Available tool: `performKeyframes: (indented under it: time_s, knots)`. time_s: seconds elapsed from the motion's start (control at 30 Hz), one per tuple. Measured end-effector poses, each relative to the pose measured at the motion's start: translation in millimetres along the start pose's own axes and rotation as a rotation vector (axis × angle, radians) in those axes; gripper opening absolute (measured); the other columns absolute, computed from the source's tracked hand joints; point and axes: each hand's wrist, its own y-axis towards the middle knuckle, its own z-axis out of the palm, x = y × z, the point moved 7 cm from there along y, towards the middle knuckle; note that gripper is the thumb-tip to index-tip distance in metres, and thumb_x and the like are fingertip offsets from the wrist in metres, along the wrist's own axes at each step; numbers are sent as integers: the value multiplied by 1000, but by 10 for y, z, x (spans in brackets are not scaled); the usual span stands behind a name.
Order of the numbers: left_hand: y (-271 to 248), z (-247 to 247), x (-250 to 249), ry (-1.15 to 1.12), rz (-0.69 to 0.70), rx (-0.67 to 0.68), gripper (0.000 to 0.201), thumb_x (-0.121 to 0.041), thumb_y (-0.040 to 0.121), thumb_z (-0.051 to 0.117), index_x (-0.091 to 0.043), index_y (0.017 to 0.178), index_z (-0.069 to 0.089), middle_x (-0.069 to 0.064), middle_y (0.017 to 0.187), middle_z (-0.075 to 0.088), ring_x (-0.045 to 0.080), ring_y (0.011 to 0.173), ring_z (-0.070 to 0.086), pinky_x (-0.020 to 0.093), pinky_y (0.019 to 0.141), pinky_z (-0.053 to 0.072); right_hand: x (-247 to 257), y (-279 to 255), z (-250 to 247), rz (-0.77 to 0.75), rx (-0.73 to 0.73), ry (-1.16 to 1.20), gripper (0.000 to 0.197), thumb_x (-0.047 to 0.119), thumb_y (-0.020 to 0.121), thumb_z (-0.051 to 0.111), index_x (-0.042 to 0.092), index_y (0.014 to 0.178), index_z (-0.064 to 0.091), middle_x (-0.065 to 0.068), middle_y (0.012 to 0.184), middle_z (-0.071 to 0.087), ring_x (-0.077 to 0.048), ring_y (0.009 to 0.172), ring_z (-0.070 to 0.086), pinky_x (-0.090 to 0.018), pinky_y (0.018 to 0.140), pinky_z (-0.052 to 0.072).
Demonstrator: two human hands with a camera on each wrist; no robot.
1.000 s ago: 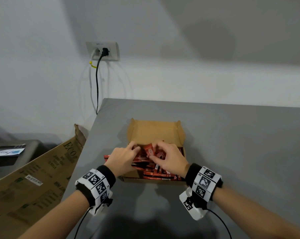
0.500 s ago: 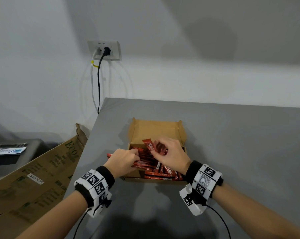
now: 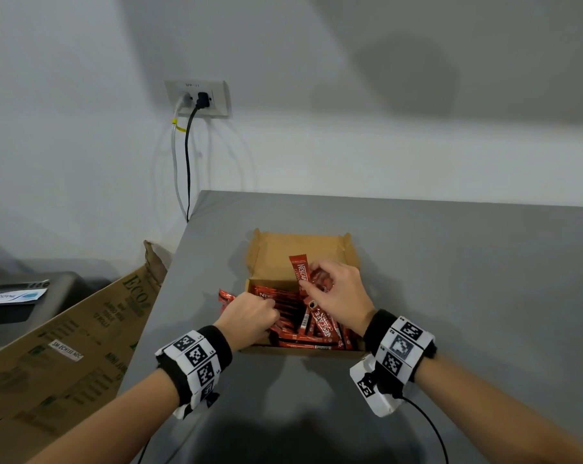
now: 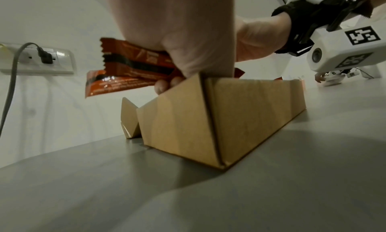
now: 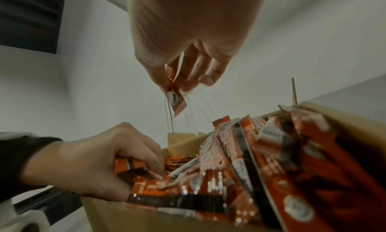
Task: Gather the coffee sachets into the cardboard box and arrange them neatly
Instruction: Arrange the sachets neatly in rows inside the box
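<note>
1. Sorting is the step in hand: nearly all sachets are already lying jumbled inside the cardboard box (image 3: pixel 301 244).
2. Nearest, the left hand (image 3: pixel 249 318) is curling round a bunch of coffee sachets (image 4: pixel 133 65) sticking out over the box's left wall.
3. Farther in, the right hand (image 3: pixel 337 293) is pinching one Nescafé sachet (image 3: pixel 298 271), lifting it upright above the pile.
4. Next, I judge, it needs laying parallel with the others.

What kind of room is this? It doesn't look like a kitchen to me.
Probably a plain workroom or office corner, though that's a guess. A bare grey table stands against a blank white wall with a power outlet, and a large flattened shipping carton leans beside it.
</note>
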Motion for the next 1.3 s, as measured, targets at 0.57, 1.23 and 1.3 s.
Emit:
performKeyframes:
  time_s: [0.57,1.23,1.3]
  knots:
    - [-86,2,435,-500,-360,-263,13,-25,77,68,-13,73,62,2,77,62,25,66,61,32,50,42,179,-53,490,-89,477,-313,13,22,86,63,13,92,70,-2,90,70,-15,81,61,-27,74,48]
    - [-235,126,610,-831,-502,-312,10,-20,83,62,-15,92,60,-7,110,54,15,87,56,37,77,50,207,71,939,12,732,-706,16,2,87,54,-1,102,58,-22,108,60,-39,101,58,-40,76,45]
    - [-186,188,565,-810,-426,-193,25,-27,77,67,-17,98,60,-11,123,48,13,94,56,36,81,50,208,74,930,7,727,-735,19,8,89,55,0,106,58,-20,110,60,-38,101,58,-40,77,45]
